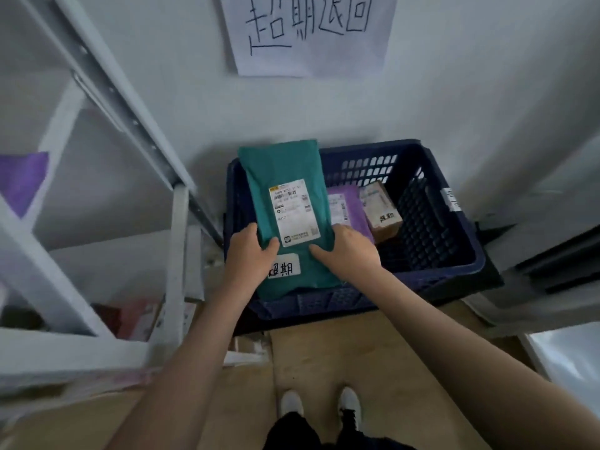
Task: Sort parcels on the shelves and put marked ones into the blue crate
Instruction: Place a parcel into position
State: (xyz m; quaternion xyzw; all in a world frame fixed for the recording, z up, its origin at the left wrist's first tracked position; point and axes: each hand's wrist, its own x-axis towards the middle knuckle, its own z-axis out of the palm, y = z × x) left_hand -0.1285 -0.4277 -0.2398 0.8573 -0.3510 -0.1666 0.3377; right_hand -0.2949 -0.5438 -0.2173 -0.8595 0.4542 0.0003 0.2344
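- Head view: green parcel (285, 203) held over the near left part of the blue crate (431, 222), its far end tilted up toward the wall.
- Left hand (250, 254) gripping the left edge of the parcel, thumb on top beside the white shipping label (293, 211), other fingers curled under.
- Right hand (349, 251) gripping the right edge the same way, thumb pressed on the top face.
- Handwritten mark sticker (284, 269) visible on the near part of the parcel, between the two wrists; so judged a marked one, correct for this crate.
- Already inside the crate: purple parcel (352, 206) and small brown box (381, 209), lying toward the far right.
- Handwritten paper sign (308, 30) on the wall above the crate; metal shelf frame (107, 92) at left.
- For a good placing: lower the parcel flat into the free left side, mark facing up, then release both hands together, not before the parcel passes the rim.
- Risk: the soft bag may fold over the near rim if let go too early.
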